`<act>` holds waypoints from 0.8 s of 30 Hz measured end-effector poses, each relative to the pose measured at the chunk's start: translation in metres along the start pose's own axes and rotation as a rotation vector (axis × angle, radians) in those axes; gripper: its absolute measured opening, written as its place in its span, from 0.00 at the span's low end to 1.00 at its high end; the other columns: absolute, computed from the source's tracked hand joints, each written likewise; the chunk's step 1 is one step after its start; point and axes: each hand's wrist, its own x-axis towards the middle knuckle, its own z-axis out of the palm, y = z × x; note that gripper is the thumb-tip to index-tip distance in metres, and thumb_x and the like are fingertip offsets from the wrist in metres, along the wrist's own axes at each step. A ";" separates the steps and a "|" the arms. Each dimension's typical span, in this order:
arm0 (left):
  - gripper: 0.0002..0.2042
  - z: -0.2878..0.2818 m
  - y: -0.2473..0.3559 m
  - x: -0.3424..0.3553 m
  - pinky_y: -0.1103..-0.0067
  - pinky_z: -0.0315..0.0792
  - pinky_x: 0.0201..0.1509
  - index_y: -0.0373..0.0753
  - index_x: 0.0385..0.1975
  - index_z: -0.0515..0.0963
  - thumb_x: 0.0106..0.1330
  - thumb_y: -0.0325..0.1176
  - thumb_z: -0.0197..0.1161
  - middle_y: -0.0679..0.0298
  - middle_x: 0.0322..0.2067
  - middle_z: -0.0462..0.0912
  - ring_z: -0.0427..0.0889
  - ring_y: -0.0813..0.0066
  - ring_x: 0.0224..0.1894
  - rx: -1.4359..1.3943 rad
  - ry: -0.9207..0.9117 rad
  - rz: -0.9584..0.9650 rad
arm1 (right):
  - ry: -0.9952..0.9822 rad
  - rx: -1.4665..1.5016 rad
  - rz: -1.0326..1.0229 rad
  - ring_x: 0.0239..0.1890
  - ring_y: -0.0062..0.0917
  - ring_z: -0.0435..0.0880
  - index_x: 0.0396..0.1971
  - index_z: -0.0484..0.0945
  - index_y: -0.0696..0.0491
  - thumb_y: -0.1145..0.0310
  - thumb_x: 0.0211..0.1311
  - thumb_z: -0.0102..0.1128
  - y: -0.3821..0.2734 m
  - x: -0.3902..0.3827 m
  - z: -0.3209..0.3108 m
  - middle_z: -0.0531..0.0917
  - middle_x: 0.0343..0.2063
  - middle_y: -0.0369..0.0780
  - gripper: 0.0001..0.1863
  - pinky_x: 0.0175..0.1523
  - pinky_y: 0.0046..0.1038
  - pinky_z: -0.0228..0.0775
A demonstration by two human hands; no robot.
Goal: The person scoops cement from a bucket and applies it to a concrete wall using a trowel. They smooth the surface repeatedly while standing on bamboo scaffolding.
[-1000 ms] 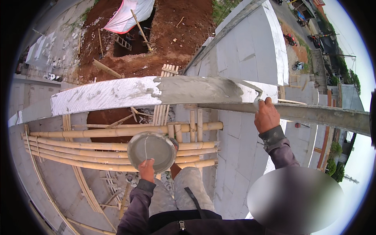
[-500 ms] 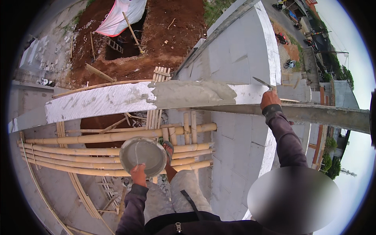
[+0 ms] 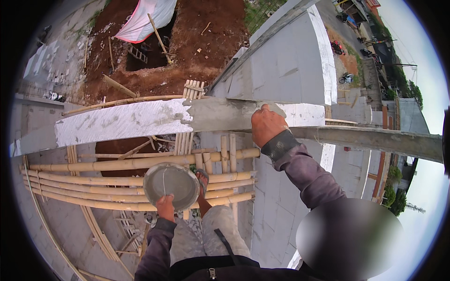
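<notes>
My right hand [image 3: 268, 124] is closed round a trowel, largely hidden beneath it, over the grey mortar patch [image 3: 213, 114] on a long, narrow wall top [image 3: 117, 119]. Left of the patch, the top is white and rough. My left hand [image 3: 165, 205] grips a round bucket [image 3: 180, 187] of wet grey mortar by its near side, where a thin pale handle lies across it.
Bamboo poles [image 3: 89, 182] form scaffolding beneath me, with my sandalled foot [image 3: 202, 180] on them. A tall block wall [image 3: 286, 56] rises at right, beside a concrete beam [image 3: 384, 139]. Below lie red soil [image 3: 201, 51], a pit with a ladder [image 3: 138, 55] and a pale tarp [image 3: 145, 18].
My right hand has swung left and down from the white right end of the wall top onto the mortar patch, with the trowel. My left hand and the bucket have stayed about the same.
</notes>
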 end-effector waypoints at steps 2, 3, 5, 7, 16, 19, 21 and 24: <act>0.09 0.000 0.003 -0.002 0.83 0.53 0.17 0.42 0.17 0.71 0.58 0.34 0.59 0.76 0.14 0.63 0.58 0.87 0.13 0.007 0.013 -0.002 | -0.003 0.120 -0.090 0.33 0.46 0.82 0.27 0.74 0.65 0.75 0.46 0.57 -0.037 0.008 -0.011 0.76 0.36 0.55 0.09 0.36 0.39 0.76; 0.09 -0.002 0.004 -0.004 0.83 0.53 0.17 0.41 0.17 0.71 0.58 0.34 0.59 0.76 0.14 0.62 0.58 0.86 0.13 0.002 0.020 -0.016 | -0.022 0.166 -0.147 0.34 0.46 0.81 0.28 0.74 0.64 0.74 0.46 0.57 -0.049 0.006 -0.017 0.75 0.36 0.55 0.10 0.37 0.40 0.76; 0.09 -0.008 0.006 -0.001 0.82 0.53 0.17 0.41 0.17 0.71 0.57 0.34 0.59 0.76 0.14 0.62 0.59 0.86 0.13 0.018 0.022 -0.019 | -0.021 0.250 -0.144 0.34 0.47 0.81 0.29 0.73 0.63 0.73 0.47 0.57 -0.053 0.000 -0.026 0.75 0.36 0.54 0.10 0.39 0.42 0.74; 0.10 -0.014 0.004 0.001 0.82 0.53 0.17 0.42 0.16 0.69 0.57 0.34 0.60 0.76 0.13 0.61 0.58 0.86 0.13 0.069 0.017 -0.017 | 0.010 0.282 -0.112 0.35 0.47 0.80 0.31 0.73 0.62 0.72 0.48 0.57 -0.041 -0.005 -0.032 0.75 0.36 0.52 0.11 0.40 0.43 0.73; 0.13 -0.037 -0.016 0.015 0.80 0.52 0.19 0.41 0.14 0.66 0.57 0.34 0.60 0.76 0.13 0.60 0.57 0.86 0.14 0.078 0.027 0.035 | -0.283 -0.314 0.442 0.45 0.40 0.82 0.41 0.81 0.54 0.69 0.50 0.56 0.165 0.075 -0.027 0.82 0.41 0.48 0.16 0.50 0.37 0.74; 0.13 -0.043 -0.018 0.018 0.80 0.51 0.19 0.41 0.14 0.67 0.58 0.34 0.59 0.76 0.13 0.60 0.56 0.87 0.14 0.049 0.060 0.111 | -0.445 -0.416 0.352 0.46 0.40 0.81 0.40 0.81 0.56 0.69 0.49 0.54 0.145 0.092 -0.018 0.81 0.42 0.50 0.17 0.50 0.38 0.74; 0.13 -0.047 -0.017 0.017 0.80 0.52 0.19 0.40 0.13 0.67 0.58 0.34 0.59 0.76 0.13 0.60 0.56 0.87 0.15 0.060 0.072 0.091 | -0.458 -0.368 0.236 0.46 0.40 0.82 0.40 0.81 0.56 0.69 0.49 0.53 0.096 0.102 -0.019 0.81 0.42 0.50 0.17 0.50 0.38 0.74; 0.13 -0.049 -0.012 0.015 0.79 0.52 0.20 0.40 0.13 0.67 0.58 0.34 0.59 0.76 0.13 0.59 0.57 0.86 0.16 0.070 0.095 0.047 | -0.388 -0.159 0.072 0.44 0.40 0.82 0.38 0.81 0.58 0.67 0.49 0.53 0.011 0.113 -0.040 0.81 0.41 0.50 0.17 0.48 0.39 0.74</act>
